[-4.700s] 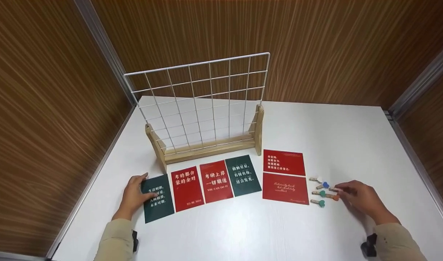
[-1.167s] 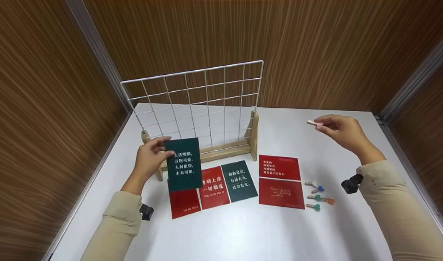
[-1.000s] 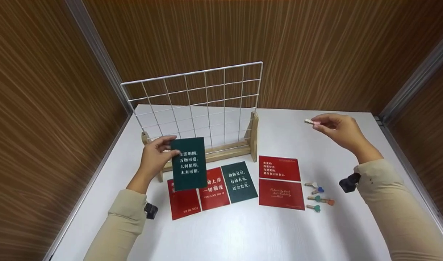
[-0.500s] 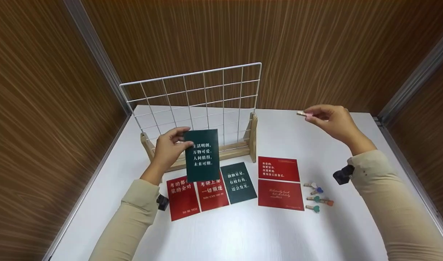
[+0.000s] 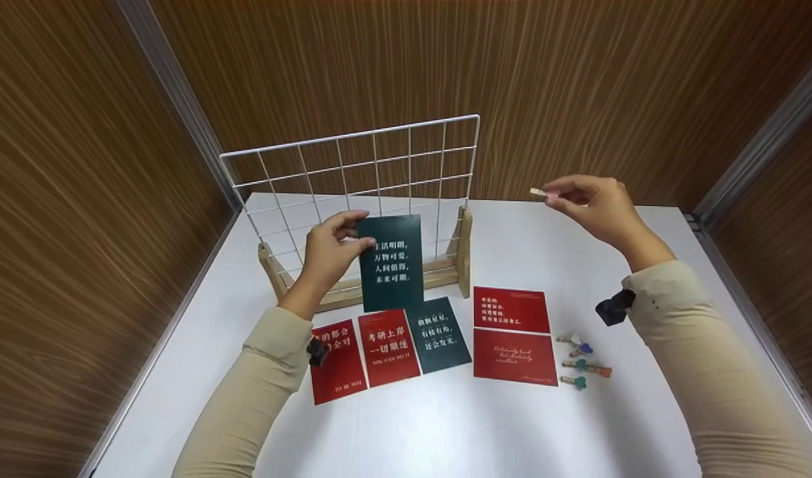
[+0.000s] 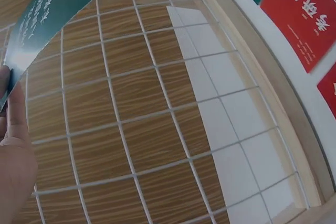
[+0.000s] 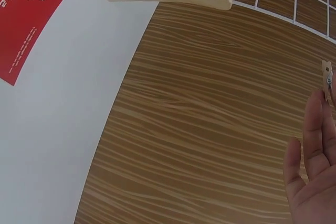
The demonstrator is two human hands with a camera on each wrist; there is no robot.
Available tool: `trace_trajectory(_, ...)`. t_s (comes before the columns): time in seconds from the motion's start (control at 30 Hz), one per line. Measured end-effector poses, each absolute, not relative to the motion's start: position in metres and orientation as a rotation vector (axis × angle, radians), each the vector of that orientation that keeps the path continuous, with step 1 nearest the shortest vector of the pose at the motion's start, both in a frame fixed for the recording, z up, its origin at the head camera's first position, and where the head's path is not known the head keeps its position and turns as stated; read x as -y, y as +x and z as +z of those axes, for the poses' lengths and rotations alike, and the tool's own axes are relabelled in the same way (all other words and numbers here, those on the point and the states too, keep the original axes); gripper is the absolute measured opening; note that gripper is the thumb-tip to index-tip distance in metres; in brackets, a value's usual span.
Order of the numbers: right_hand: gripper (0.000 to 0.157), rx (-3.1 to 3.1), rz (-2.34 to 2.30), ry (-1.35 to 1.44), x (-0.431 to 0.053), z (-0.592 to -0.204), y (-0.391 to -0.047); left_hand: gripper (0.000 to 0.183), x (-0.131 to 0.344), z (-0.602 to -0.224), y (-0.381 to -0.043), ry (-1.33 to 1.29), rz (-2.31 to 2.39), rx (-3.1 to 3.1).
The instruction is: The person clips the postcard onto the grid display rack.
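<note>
My left hand (image 5: 331, 250) pinches a dark green card (image 5: 391, 285) with white lettering by its left edge. The card is upright in front of the white wire grid (image 5: 409, 139), which stands in a wooden base (image 5: 467, 252). In the left wrist view the green card (image 6: 58, 11) slants across the upper left, thumb and fingers at its edge. My right hand (image 5: 595, 207) is raised to the right of the grid, pinching a small wooden clothespin (image 5: 538, 192) with a pink piece on it. The right wrist view shows the clothespin (image 7: 327, 80) at the fingertips.
Two upright red cards (image 5: 390, 345) and another green card (image 5: 439, 335) lie before the base. Two red cards (image 5: 512, 310) lie to their right. Several heart-topped clothespins (image 5: 580, 383) lie beside these on the white table (image 5: 445, 431). Wood-grain panels (image 5: 578, 86) enclose the table.
From lying flat at the left, the green card has been lifted and carried right and up to the grid. The right hand has picked up a clothespin and moved up and left with it.
</note>
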State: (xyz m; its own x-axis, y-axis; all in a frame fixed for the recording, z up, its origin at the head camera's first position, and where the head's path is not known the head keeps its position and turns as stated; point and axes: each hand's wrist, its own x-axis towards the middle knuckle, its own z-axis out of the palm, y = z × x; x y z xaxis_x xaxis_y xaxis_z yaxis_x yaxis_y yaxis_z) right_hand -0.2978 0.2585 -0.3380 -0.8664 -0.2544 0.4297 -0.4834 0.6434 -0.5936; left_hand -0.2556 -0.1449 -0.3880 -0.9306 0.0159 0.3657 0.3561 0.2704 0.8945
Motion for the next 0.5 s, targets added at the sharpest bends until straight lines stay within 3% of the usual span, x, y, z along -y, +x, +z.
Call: trace_trajectory(0.5, 0.018, 2.488, 1.138, 0.645, -0.237, -0.318, -0.304, 0.039, 0.112, -0.362, -0.277, -0.425, -1.615, 2.181)
